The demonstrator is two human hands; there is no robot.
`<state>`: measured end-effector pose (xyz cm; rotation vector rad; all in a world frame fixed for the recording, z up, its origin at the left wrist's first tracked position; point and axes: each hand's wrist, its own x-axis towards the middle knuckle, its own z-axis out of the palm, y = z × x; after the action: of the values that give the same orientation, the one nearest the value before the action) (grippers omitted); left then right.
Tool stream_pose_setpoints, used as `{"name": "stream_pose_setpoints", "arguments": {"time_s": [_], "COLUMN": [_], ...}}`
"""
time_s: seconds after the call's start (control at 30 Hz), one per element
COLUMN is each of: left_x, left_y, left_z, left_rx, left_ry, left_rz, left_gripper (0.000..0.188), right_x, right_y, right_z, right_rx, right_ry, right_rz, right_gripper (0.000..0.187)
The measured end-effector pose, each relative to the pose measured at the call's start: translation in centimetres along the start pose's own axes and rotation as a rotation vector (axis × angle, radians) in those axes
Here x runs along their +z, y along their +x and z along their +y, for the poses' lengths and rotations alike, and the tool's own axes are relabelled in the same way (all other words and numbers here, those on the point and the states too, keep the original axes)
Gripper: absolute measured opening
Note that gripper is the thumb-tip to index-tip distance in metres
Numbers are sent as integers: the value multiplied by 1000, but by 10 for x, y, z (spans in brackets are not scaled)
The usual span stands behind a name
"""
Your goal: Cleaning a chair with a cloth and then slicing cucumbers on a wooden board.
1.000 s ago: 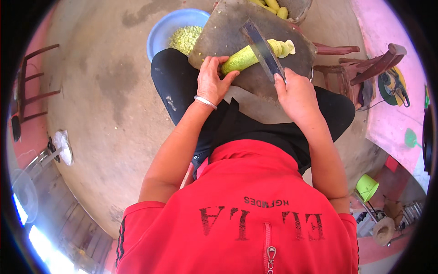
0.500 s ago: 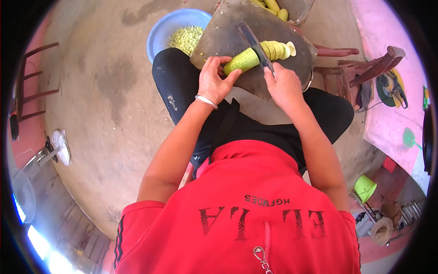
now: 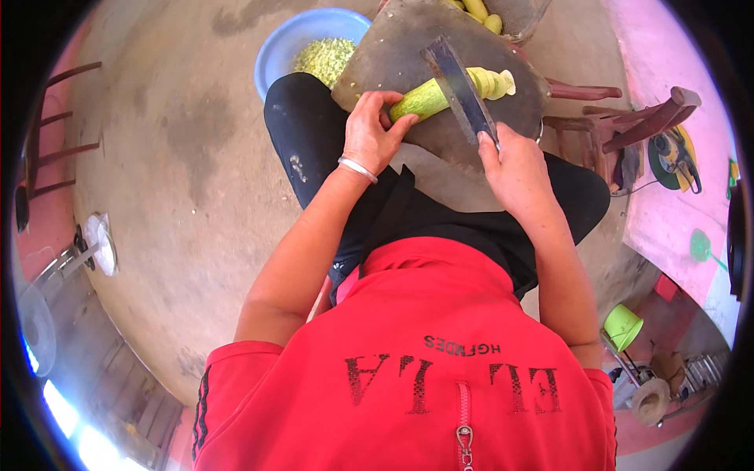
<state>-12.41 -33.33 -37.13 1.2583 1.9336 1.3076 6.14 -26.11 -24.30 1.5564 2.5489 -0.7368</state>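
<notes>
A thick green cucumber (image 3: 419, 102) lies on a dark, worn board (image 3: 400, 47) in front of my knees. My left hand (image 3: 373, 129) is closed round its left end, thumb on the near side and fingers over the far side. My right hand (image 3: 514, 169) grips the handle of a knife (image 3: 459, 85), whose broad dark blade slants across the cucumber and hides part of it. Whether the edge touches the cucumber, I cannot tell. Several round pale slices (image 3: 495, 82) lean in a row to the right of the blade.
Beyond my left knee stands a blue basin (image 3: 271, 59) with chopped green bits (image 3: 326, 59). More yellow-green cucumbers (image 3: 477, 9) lie in a container behind the board. A wooden chair (image 3: 656, 118) stands at the right, near a round appliance (image 3: 674, 157).
The knife has moved right and its blade now shows more of its flat side. My right hand has shifted right with it. My left hand stays on the cucumber's end.
</notes>
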Motion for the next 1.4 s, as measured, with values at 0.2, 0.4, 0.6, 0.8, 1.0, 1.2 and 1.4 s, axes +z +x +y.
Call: {"name": "stream_pose_setpoints", "arguments": {"time_s": [0.2, 0.4, 0.6, 0.8, 1.0, 1.2, 1.4], "left_x": [-2, -2, 2, -1, -1, 2, 2], "left_y": [0, 1, 0, -2, 0, 0, 1], "left_z": [3, -1, -4, -4, -2, -3, -4], "left_rx": [-3, -56, -32, -42, 26, 2, -135], "left_ry": [-18, -24, -54, -50, -18, -66, -107], "left_rz": [-29, -13, -3, -9, -4, 10, -8], "left_gripper": [34, 35, 35, 35, 34, 35, 38], "right_x": [32, 59, 15, -4, 22, 58, 35], "right_y": [33, 34, 27, 12, 22, 37, 30], "right_z": [6, 12, -1, -8, -2, 9, 4], "right_rx": [-85, -53, -41, -20, -30, -46, -46], "right_ry": [-55, -31, 45, 71, -11, -11, 15], "right_rz": [24, 108, 101, -12, -29, 40, 49], "right_gripper": [30, 29, 32, 30, 30, 30, 31]}}
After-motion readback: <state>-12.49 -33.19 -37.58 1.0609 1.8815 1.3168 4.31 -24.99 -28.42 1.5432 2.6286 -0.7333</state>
